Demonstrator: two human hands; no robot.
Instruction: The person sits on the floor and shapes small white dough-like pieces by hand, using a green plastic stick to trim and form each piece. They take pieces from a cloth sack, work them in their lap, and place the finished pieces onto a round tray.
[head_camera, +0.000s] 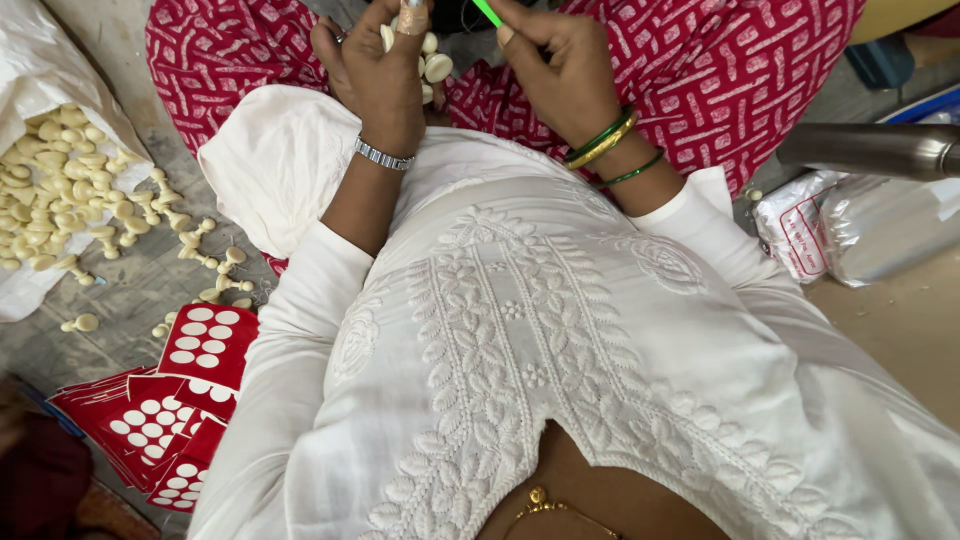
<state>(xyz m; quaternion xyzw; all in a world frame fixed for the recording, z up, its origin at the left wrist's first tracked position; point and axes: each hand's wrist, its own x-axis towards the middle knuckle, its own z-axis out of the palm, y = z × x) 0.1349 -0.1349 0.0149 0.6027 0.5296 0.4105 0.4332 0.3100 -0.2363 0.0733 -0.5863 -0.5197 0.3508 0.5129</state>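
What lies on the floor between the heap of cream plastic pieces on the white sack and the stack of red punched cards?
In the head view, a loose trail of scattered cream pieces lies on the grey floor between the heap and the red cards.

Cream round-headed pegs (432, 62) clustered upright between hands; thin green stick (487, 11) tilted above.
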